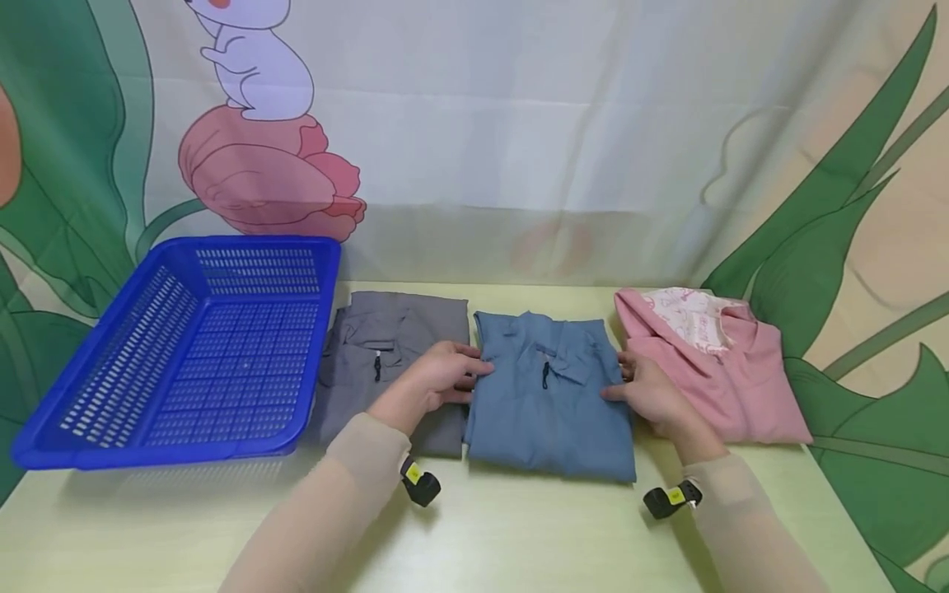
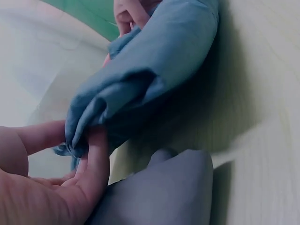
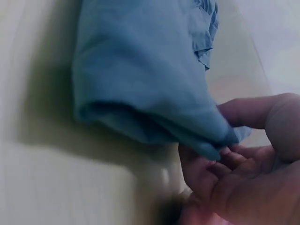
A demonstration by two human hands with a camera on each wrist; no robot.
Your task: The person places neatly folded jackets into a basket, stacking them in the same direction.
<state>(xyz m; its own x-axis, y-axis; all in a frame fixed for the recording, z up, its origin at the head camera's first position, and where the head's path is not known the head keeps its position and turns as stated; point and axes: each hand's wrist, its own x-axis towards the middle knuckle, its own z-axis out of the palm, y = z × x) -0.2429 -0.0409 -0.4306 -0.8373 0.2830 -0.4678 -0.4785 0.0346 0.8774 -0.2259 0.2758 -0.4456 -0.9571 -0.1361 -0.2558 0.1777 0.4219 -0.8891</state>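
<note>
A folded blue zip-neck jacket [image 1: 552,420] lies between my hands, its black zip pull facing up. At its left edge my left hand [image 1: 442,372] pinches the cloth, thumb on top and fingers under the fold, as the left wrist view shows. My right hand [image 1: 652,391] pinches the opposite edge the same way; in the right wrist view the blue cloth [image 3: 145,70] sags between thumb and fingers, with a shadow beneath it. Under my left hand lies a folded grey jacket [image 1: 430,317]. Beside my right hand is a folded pink jacket [image 1: 749,391] with a white patterned lining.
A blue plastic basket [image 1: 322,329] with slotted walls stands at the left of the pale table [image 1: 519,535], with nothing in it. Behind the table hangs a printed curtain [image 1: 474,123] with leaves and a cartoon animal.
</note>
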